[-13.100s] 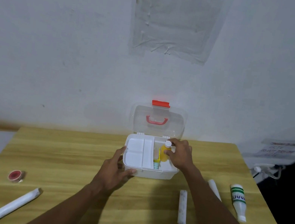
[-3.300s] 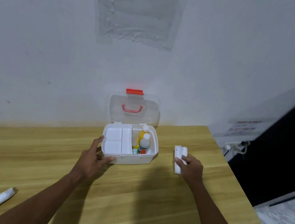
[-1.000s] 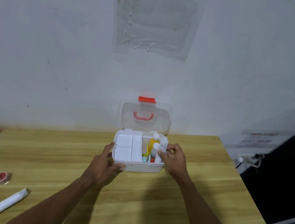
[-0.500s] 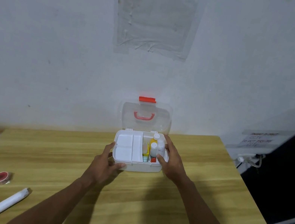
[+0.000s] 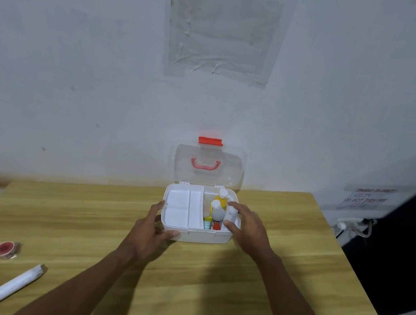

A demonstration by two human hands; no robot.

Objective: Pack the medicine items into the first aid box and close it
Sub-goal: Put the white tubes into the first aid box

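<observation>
The white first aid box stands open on the wooden table, its clear lid with red handle and latch upright against the wall. Its left side holds a white divided tray. In the right compartment stand a yellow bottle and a white bottle, with small coloured items below them. My right hand is over the box's right edge, thumb and fingers around a white bandage roll inside the compartment. My left hand grips the box's front left corner.
A red tape roll and a long white wrapped roll lie at the table's front left. The table backs onto a white wall. A socket with cables sits on the wall to the right, past the table's edge.
My right hand carried the white roll from the table's right side into the box's right compartment. In the last half second it shifted slightly, uncovering the roll. My left hand stayed on the box.
</observation>
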